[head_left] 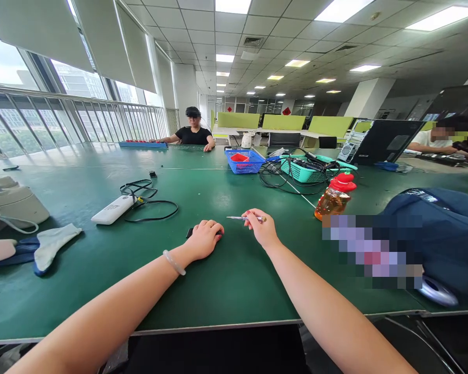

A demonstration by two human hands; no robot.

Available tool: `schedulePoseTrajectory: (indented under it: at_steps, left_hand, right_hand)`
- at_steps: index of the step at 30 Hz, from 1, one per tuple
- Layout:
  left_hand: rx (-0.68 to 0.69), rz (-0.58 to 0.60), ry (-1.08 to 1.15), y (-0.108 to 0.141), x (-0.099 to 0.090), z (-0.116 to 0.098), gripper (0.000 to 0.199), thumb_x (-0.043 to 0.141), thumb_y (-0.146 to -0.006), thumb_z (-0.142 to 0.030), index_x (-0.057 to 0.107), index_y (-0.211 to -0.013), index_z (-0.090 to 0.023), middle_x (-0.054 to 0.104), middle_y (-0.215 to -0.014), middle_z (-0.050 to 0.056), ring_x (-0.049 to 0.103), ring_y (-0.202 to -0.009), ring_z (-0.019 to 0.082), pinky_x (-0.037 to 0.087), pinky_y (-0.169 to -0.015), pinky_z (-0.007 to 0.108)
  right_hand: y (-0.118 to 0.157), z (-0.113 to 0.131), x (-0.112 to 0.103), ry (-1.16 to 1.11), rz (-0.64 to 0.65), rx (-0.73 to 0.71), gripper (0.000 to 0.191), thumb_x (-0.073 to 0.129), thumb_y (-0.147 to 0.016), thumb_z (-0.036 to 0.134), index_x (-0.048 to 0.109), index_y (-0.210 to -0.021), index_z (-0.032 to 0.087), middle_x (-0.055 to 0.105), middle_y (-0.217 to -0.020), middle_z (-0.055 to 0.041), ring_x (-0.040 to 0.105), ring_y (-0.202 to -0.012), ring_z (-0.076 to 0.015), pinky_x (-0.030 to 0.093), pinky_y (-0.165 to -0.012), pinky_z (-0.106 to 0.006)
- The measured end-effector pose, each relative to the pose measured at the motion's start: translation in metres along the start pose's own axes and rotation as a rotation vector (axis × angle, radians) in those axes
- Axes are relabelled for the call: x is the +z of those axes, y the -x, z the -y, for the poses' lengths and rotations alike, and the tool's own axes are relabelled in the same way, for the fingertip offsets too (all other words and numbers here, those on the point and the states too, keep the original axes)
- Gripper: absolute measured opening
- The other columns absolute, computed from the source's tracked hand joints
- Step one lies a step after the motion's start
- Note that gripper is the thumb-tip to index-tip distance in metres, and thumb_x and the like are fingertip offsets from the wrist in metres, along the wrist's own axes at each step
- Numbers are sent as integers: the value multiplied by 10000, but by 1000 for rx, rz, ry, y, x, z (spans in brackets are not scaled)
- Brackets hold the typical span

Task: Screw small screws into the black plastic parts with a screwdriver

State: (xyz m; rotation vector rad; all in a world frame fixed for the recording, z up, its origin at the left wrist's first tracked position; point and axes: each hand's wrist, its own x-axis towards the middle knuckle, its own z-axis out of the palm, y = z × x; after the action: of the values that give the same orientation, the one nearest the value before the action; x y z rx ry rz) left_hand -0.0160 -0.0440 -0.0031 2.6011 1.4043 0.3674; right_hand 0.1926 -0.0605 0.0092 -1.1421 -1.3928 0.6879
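Note:
My left hand [206,238] rests on the green table, its fingers curled over a small black object [189,233] that is mostly hidden beneath it. A pale bracelet [174,263] circles that wrist. To the right, my right hand [260,227] pinches a thin screwdriver-like tool [237,217], whose narrow metal tip points left toward my left hand. The two hands are apart, with bare tabletop between them.
A white power bank [114,210] with black cable lies left. Behind are a blue basket [245,165] and a teal basket [306,173] of cables. A red-capped bottle [334,197] and dark bag [440,234] stand right. A person [194,135] sits opposite.

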Motion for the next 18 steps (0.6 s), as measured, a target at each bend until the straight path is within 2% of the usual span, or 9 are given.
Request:
schedulePoseTrajectory:
  at_steps: [3, 5, 10, 14, 18]
  left_hand:
    - [31, 14, 23, 26, -11, 17, 198, 421, -914, -274, 584, -1027, -286, 576, -1182, 35, 453, -1160, 246, 371, -1029, 458]
    - [13, 15, 28, 47, -21, 37, 202, 411, -902, -280, 580, -1012, -281, 581, -1182, 37, 465, -1155, 242, 375, -1030, 445]
    - [-65, -9, 7, 93, -51, 112, 256, 385, -878, -376, 600, -955, -260, 599, -1199, 57, 520, -1150, 251, 370, -1055, 441]
    - [-102, -22, 32, 114, -72, 162, 313, 427, -847, -486, 640, -916, -269, 625, -1217, 62, 557, -1123, 258, 412, -1026, 420]
    - [-150, 8, 58, 123, -83, 181, 428, 463, -812, -603, 672, -926, -249, 629, -1252, 78, 583, -1113, 278, 449, -992, 409]
  right_hand:
    - [0, 0, 0, -7, 8, 5, 357, 514, -821, 499, 666, -748, 185, 586, -595, -19, 504, -523, -137, 399, -499, -262]
    - [0, -1, 1, -7, 10, 7, 353, 516, -820, 497, 665, -753, 184, 585, -593, -17, 498, -512, -133, 388, -490, -259]
    - [-1, -4, 2, 4, 22, -11, 321, 514, -825, 457, 672, -743, 190, 587, -583, -8, 506, -528, -134, 395, -524, -260]
    - [-1, -5, 3, 11, 28, -15, 308, 514, -822, 440, 664, -724, 190, 585, -580, -8, 499, -531, -133, 390, -536, -260]
    - [0, -3, 3, 19, 32, 13, 301, 514, -818, 437, 670, -742, 191, 583, -587, -9, 499, -545, -135, 391, -540, -257]
